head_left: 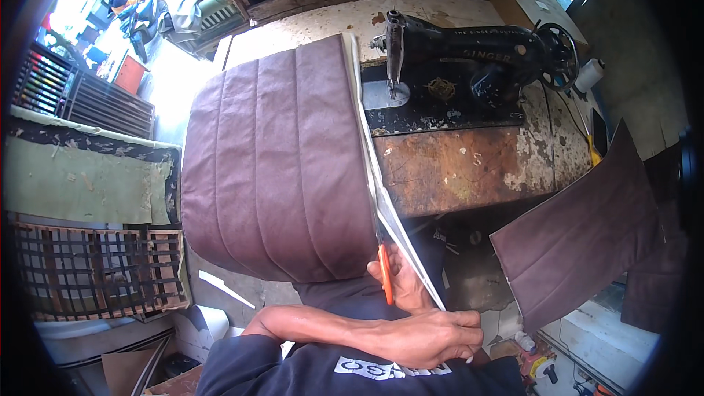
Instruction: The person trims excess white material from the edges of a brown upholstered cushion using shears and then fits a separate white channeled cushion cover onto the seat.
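A brown quilted panel point(279, 161) with stitched parallel lines lies over the table's left part and hangs toward my lap. Along its right edge runs a pale strip of lining point(400, 231), partly apart from the panel lower down. My right hand point(407, 279) grips orange-handled scissors point(386, 275) at the panel's lower right corner; the blades are mostly hidden against its edge. Crossing over in front of my body, my left hand point(433, 337) is closed on the lower end of the pale strip and draws it taut to the right.
A black sewing machine point(469, 66) stands on the worn wooden table point(455, 169), right of the panel. A white thread spool point(589, 73) sits by its wheel. Another brown panel point(587, 227) hangs at the right. Webbed frames point(95, 271) stand at the left.
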Motion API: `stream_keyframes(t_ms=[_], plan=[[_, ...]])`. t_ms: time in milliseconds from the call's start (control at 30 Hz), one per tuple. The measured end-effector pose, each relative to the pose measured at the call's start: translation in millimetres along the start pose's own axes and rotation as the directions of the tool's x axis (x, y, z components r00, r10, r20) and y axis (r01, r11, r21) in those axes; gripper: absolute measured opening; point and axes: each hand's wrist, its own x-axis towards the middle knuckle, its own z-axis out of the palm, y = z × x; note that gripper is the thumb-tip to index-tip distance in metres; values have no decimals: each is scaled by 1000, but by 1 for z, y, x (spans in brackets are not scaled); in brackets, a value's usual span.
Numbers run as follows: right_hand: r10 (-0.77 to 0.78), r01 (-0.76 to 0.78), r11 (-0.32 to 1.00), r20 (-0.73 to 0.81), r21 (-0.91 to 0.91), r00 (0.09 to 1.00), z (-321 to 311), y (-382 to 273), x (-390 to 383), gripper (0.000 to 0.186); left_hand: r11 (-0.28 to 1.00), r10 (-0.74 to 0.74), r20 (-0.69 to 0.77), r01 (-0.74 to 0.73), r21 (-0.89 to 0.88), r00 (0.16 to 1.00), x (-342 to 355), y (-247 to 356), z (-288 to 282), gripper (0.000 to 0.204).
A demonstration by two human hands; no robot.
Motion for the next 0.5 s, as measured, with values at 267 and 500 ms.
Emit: stream_keyframes(t_ms=[267,500], plan=[[16,-14,996,-27,87,1000,7,-15,-1,42,955,-14,58,31,-296,998,14,14,3,9],[170,-159,968,-42,192,985,15,-19,10,40,925,64,90,-26,-380,994,15,16,3,9]])
